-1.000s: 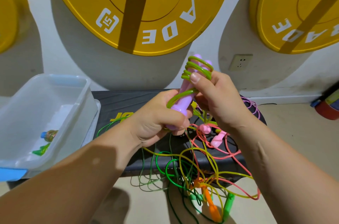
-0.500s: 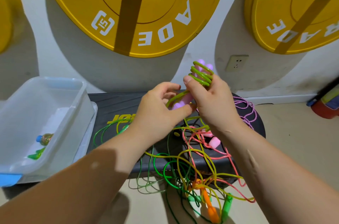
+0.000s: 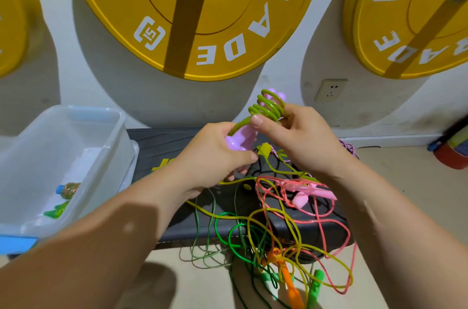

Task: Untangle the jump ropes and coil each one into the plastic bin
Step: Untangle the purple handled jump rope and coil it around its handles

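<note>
Purple handles (image 3: pixel 239 139) wound in green rope (image 3: pixel 268 107) are being held above the worktop (image 3: pixel 162 141), long axis slanting lower-left to upper-right, tips pointing up and away | left hand (image 3: pixel 215 159), looser half a second ago, is now gripping their lower end | right hand (image 3: pixel 301 139) is pinching the coils | tangle (image 3: pixel 278 222) is lying beneath | plastic bin (image 3: pixel 111 146) is standing left

Lime-green cord (image 3: pixel 268 107) stands out against lilac handles (image 3: pixel 240 140). Below them is a tangle of pink rope (image 3: pixel 300 201) and yellow cord (image 3: pixel 205 211), ending in an orange handle (image 3: pixel 288 282) and a bright green handle (image 3: pixel 316 286). The bench (image 3: pixel 162 141) is black with yellow lettering. The bin (image 3: pixel 114 141) is translucent white, with a blue lid corner (image 3: pixel 15 245). The yellow weight plate (image 3: pixel 228 5) carries white letters.
</note>
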